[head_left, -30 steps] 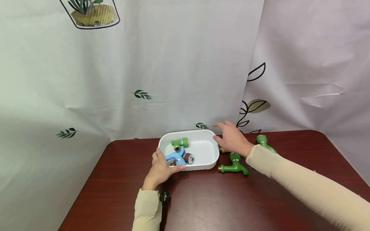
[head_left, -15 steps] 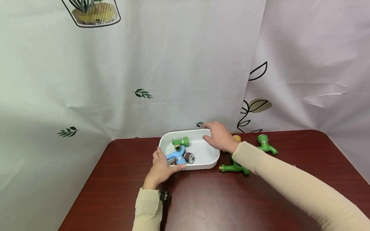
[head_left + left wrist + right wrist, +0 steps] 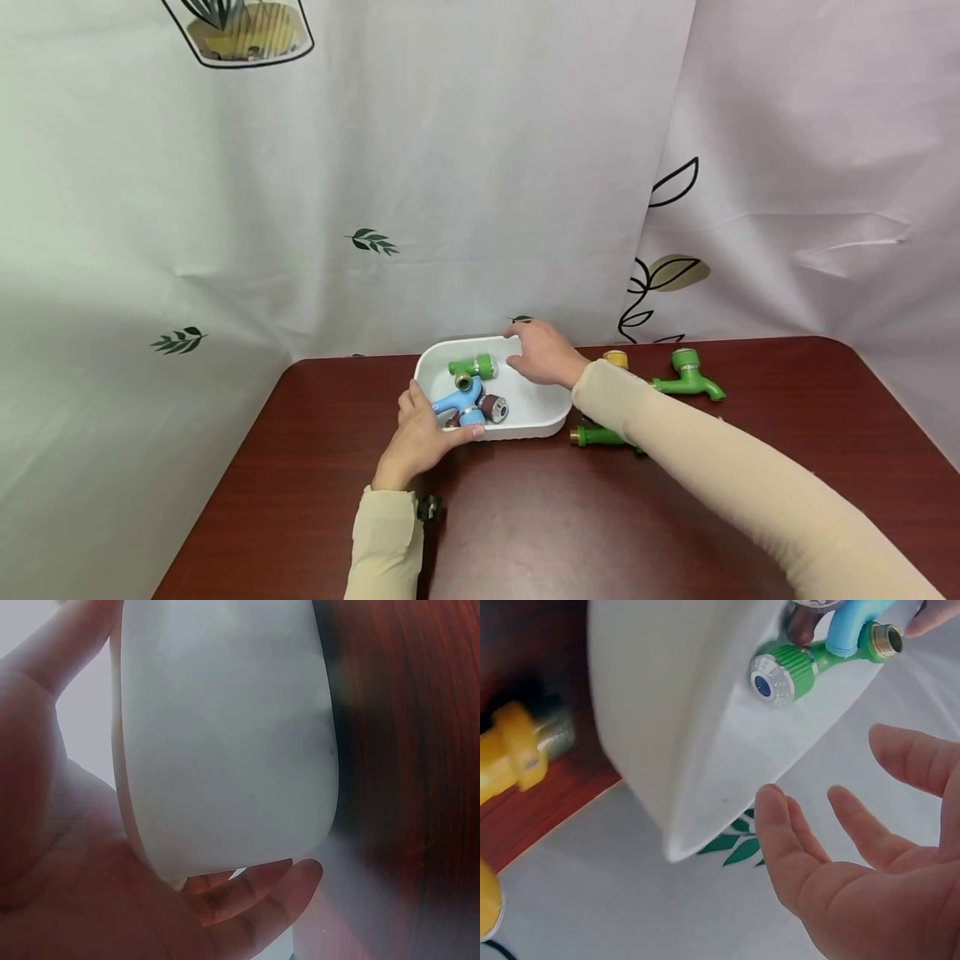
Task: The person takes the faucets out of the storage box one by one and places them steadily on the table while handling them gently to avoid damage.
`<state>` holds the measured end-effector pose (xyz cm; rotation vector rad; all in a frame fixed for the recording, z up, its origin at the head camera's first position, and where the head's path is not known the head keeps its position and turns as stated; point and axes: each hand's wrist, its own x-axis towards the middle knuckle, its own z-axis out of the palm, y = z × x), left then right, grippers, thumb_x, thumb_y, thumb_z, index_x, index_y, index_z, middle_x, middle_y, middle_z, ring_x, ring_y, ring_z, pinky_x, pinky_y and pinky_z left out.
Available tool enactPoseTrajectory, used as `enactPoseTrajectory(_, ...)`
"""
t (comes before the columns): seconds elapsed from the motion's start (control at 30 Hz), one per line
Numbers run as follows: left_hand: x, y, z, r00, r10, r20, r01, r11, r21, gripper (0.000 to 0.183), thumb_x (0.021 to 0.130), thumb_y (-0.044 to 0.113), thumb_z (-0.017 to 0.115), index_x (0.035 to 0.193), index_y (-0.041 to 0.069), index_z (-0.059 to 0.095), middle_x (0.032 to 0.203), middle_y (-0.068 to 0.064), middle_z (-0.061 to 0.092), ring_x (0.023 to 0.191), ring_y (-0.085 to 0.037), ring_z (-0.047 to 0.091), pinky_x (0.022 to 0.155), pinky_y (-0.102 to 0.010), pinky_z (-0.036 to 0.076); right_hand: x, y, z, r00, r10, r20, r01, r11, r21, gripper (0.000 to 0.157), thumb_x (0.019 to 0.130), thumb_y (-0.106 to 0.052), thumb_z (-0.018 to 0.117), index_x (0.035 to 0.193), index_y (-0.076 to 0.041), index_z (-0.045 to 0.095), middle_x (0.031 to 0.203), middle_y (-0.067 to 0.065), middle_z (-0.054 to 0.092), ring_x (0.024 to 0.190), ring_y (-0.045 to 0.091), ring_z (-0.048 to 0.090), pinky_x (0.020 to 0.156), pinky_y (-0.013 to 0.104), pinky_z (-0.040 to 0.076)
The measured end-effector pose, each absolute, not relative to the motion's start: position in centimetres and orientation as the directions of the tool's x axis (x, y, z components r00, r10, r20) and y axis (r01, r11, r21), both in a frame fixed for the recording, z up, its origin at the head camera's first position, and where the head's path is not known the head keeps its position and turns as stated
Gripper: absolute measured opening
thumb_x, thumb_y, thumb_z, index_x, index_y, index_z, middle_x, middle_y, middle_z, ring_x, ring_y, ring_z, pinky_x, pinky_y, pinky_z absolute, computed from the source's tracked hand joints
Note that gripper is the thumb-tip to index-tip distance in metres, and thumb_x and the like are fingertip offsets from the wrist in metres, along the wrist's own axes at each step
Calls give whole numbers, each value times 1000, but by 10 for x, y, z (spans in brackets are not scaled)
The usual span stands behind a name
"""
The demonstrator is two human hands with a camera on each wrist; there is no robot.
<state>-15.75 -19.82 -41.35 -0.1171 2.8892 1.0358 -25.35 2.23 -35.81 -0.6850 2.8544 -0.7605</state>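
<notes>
A white plastic tray [image 3: 536, 407] lies on the table with taps in its left half. Among them are a green tap [image 3: 482, 367], a blue tap [image 3: 467, 402] and a brown tap [image 3: 493, 407], partly overlapping. My left hand [image 3: 415, 435] grips the tray's left end, its thumb along the front rim. In the left wrist view the fingers curl round the tray's wall [image 3: 225, 742]. Over the tray's far right part hovers my right hand [image 3: 546, 354], fingers and thumb apart, holding nothing. The right wrist view has that hand [image 3: 870, 877] beside the rim, short of the green tap [image 3: 795, 671].
Right of the tray are a yellow tap [image 3: 616, 358], a green tap [image 3: 690, 377] and another green tap [image 3: 595, 436]; my right sleeve partly covers some. A pale patterned cloth [image 3: 465, 208] hangs behind the brown table [image 3: 525, 525].
My right hand has moved left, from the tray's right end to above its inside, uncovering the yellow tap. My left hand keeps its hold on the tray, and the taps inside stay put.
</notes>
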Motion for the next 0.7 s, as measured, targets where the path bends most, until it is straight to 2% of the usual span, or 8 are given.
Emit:
enactPoseTrajectory(0.27, -159, -198, -413, -996, -39, -85, -84, 774, 627, 136, 74, 53, 86, 154, -13, -2, 152, -33, 14, 134, -47, 29, 105, -55, 40, -257, 4, -362, -867, -488, -104, -383, 784, -489, 47, 96, -14, 66, 140, -3, 56, 137, 17, 60, 121, 29, 55, 98, 41, 46)
enactPoseTrajectory(0.47, -160, -197, -415, -996, -41, -82, -84, 774, 627, 136, 73, 53, 86, 154, -12, -1, 151, -32, 16, 133, -46, 31, 105, -54, 41, -261, -7, -368, -840, -512, -177, -402, 808, -432, 51, 94, -12, 66, 143, -4, 53, 135, 16, 61, 120, 27, 57, 102, 39, 44)
enactPoseTrajectory(0.7, -160, -198, -415, -995, -43, -89, -89, 778, 622, 137, 73, 55, 86, 154, -12, -3, 152, -32, 14, 133, -46, 31, 104, -55, 41, -264, -14, -369, -810, -540, -229, -429, 811, -398, 54, 93, -5, 64, 146, -3, 50, 137, 14, 60, 109, 22, 58, 91, 34, 49)
